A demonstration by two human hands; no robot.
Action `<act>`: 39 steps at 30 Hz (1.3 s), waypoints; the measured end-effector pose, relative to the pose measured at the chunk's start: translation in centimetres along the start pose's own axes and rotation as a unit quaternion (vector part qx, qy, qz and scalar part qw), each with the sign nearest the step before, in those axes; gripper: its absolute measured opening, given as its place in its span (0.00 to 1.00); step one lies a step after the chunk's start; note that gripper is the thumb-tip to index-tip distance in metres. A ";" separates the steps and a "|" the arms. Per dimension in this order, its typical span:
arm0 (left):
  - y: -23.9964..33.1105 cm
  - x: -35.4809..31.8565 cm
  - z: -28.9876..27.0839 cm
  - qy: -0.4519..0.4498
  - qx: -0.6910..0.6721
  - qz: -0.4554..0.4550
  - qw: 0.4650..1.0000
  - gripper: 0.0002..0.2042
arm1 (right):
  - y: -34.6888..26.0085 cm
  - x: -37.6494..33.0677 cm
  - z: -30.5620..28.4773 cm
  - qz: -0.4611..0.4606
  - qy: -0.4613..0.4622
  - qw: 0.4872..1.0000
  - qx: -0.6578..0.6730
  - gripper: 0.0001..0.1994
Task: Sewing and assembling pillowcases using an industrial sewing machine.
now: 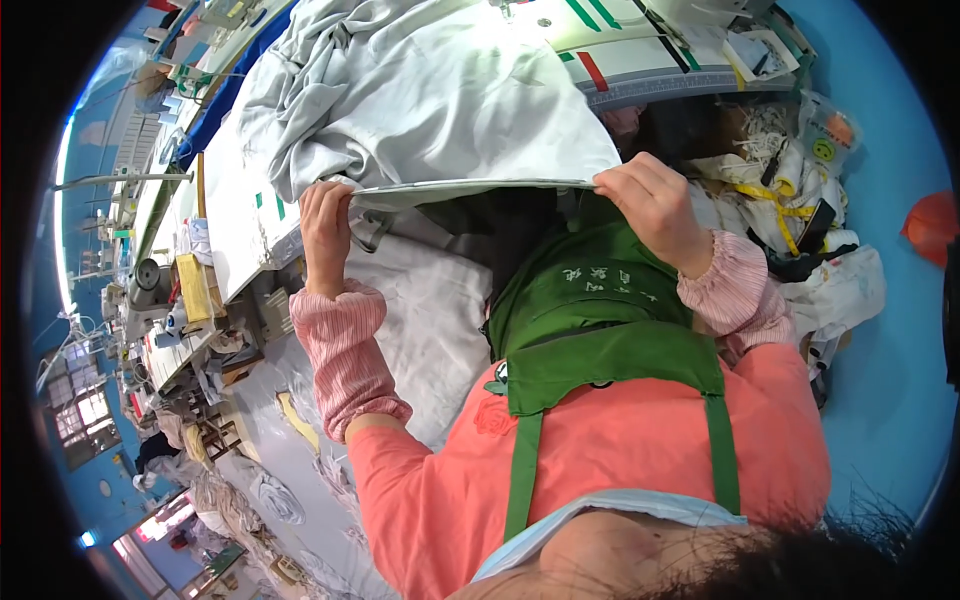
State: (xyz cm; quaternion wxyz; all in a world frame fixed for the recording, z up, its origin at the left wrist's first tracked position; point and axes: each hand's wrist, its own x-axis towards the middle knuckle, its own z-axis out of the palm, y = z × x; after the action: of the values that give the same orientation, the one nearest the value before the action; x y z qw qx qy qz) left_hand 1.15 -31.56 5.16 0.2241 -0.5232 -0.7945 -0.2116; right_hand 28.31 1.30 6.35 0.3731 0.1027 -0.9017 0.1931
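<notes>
A large pale grey-white fabric piece (pixel 430 110) spreads over the work table and comes toward me. Its near edge is stretched nearly straight between my two hands, above my green apron. My left hand (pixel 326 235) pinches that edge at its left end, where the cloth bunches a little. At the opposite corner, my right hand (pixel 655 210) grips the edge between thumb and fingers. Beyond my left hand the fabric lies in loose folds. Under the taut edge, the space by my lap is dark and partly hidden.
Green, red and black tape strips mark the white table (pixel 625 45), with a grey ruler (pixel 665 85) along its curved edge. At right are a small white box (pixel 760 55), a yellow measuring tape (pixel 785 215) and heaped scraps. More pale cloth (pixel 420 300) hangs beside my left forearm.
</notes>
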 end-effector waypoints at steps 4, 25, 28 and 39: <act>0.2 -0.4 -2.1 0.017 -0.007 -0.016 1.000 0.08 | 0.2 0.2 0.0 0.006 0.020 1.000 -0.004 0.11; 12.1 8.1 11.9 -0.194 -0.139 0.084 0.968 0.14 | 1.5 -5.6 3.5 -0.066 -0.190 0.976 0.081 0.04; 10.6 13.3 16.1 -0.132 -0.084 0.097 0.983 0.19 | 1.5 -5.3 2.9 -0.082 -0.187 0.977 0.065 0.04; 6.5 13.5 17.8 -0.150 -0.137 0.077 0.976 0.19 | -1.6 4.5 0.1 -0.169 -0.038 0.982 0.070 0.06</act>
State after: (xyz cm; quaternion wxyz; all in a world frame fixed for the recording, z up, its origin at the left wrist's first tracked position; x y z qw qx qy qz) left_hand 0.01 -9.11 -0.83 0.0448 -0.6342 -0.7399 -0.2196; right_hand 25.58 -0.35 9.92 0.3578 0.2862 -0.8692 0.1857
